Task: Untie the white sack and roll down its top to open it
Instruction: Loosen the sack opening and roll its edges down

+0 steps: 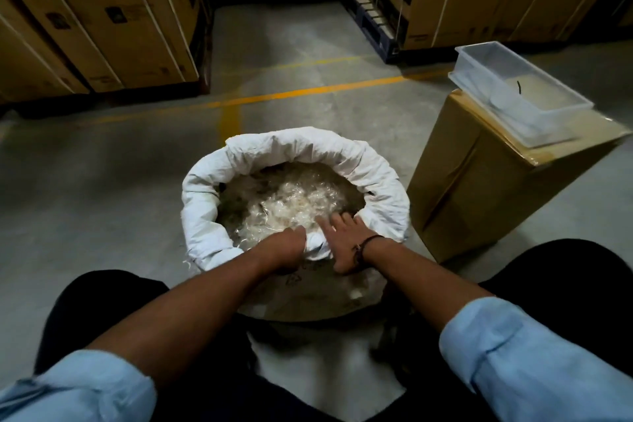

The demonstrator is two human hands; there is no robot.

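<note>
The white woven sack (301,151) stands on the floor between my knees, its mouth wide and its top rolled into a thick cuff all round. Inside lies a heap of pale, shiny plastic pieces (294,199). My left hand (286,252) is at the near rim, fingers curled over the rolled edge and gripping it. My right hand (342,243) rests just beside it on the same near rim, fingers spread over the cuff and reaching into the mouth, thumb on the outside. A dark band circles the right wrist.
A tall cardboard box (479,188) stands right of the sack with a clear plastic tray (513,89) on top. Stacked strapped cartons (102,10) line the left and far right. A blue pallet (370,20) and yellow floor lines (308,91) lie ahead.
</note>
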